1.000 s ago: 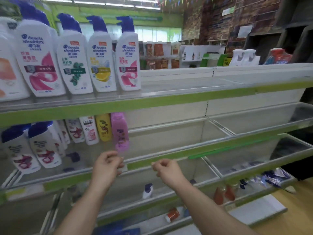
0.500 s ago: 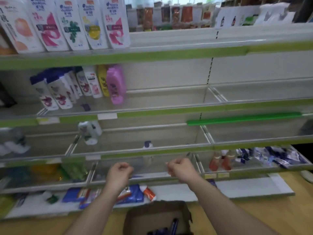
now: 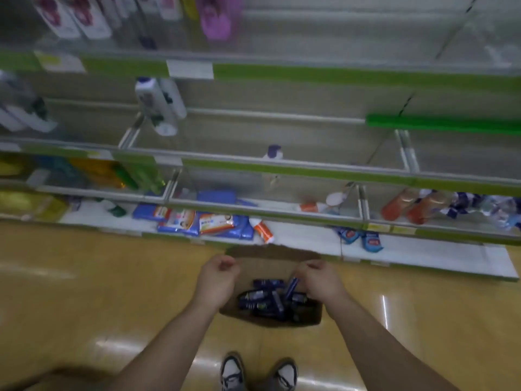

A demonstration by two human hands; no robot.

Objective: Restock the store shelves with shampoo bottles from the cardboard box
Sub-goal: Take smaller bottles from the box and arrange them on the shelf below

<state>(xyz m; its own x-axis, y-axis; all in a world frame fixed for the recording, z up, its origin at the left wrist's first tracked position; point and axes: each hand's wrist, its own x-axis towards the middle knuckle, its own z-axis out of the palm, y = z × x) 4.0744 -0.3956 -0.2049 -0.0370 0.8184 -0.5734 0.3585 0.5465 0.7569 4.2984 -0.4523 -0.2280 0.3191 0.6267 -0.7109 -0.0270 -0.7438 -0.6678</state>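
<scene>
An open cardboard box (image 3: pixel 282 253) stands on the floor in front of the shelves, just ahead of my shoes. Several dark blue shampoo bottles (image 3: pixel 262 300) lie jumbled inside it; one leans upright (image 3: pixel 291 283) beside my right fingers. My left hand (image 3: pixel 218 277) hovers over the box's left side with its fingers curled and nothing in it. My right hand (image 3: pixel 318 280) hovers over the right side, also curled, with nothing seen in its grasp. White shampoo bottles (image 3: pixel 84 18) and a pink bottle (image 3: pixel 217 21) stand on the top shelf in view.
Green-edged shelves (image 3: pixel 282 167) with clear front rails rise behind the box. A white bottle (image 3: pixel 158 105) stands on the middle shelf. Blue packets (image 3: pixel 197 221) and orange bottles (image 3: pixel 408 204) lie on the low shelves. Glossy yellow floor (image 3: pixel 98 292) spreads to the left and right.
My view has tilted down from the upper shelves to the floor. Both hands have dropped from the shelf rail to just over the box, still curled.
</scene>
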